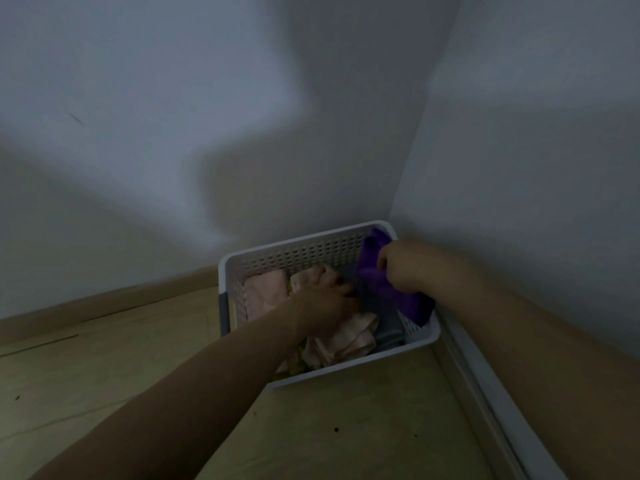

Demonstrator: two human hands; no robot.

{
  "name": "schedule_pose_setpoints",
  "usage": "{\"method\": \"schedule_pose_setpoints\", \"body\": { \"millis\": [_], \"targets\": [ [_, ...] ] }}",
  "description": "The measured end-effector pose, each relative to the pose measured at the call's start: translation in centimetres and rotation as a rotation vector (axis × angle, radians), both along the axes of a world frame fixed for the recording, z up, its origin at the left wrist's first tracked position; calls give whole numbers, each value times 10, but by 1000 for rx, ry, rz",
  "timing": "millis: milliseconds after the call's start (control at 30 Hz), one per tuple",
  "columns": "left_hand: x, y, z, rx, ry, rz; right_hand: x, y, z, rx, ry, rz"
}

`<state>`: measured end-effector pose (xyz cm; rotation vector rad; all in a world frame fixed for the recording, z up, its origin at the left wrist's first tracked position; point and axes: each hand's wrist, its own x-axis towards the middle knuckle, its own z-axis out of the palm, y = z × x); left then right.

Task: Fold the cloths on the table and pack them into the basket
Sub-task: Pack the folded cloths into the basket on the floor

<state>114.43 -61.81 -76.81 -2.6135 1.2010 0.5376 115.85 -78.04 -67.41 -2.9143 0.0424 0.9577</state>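
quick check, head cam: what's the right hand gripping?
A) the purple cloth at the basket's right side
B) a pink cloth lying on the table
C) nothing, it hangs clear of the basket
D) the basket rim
A: the right hand is closed on the purple cloth against the right wall of the white basket, while the left hand presses on the pink cloths inside.

single head view, looking forward and down into room corner, close above basket [329, 249] and forearms.
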Motion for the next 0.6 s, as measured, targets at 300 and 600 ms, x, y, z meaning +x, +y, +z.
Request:
{"method": "schedule_pose_setpoints", "body": {
  "millis": [300, 600],
  "targets": [
    [-6, -7, -12, 163, -121, -259, -4, -7, -4, 25, 43, -76],
    [-11, 63, -4, -173, 36, 335, -17, 21, -32, 426, 3, -155]
  ]
}}
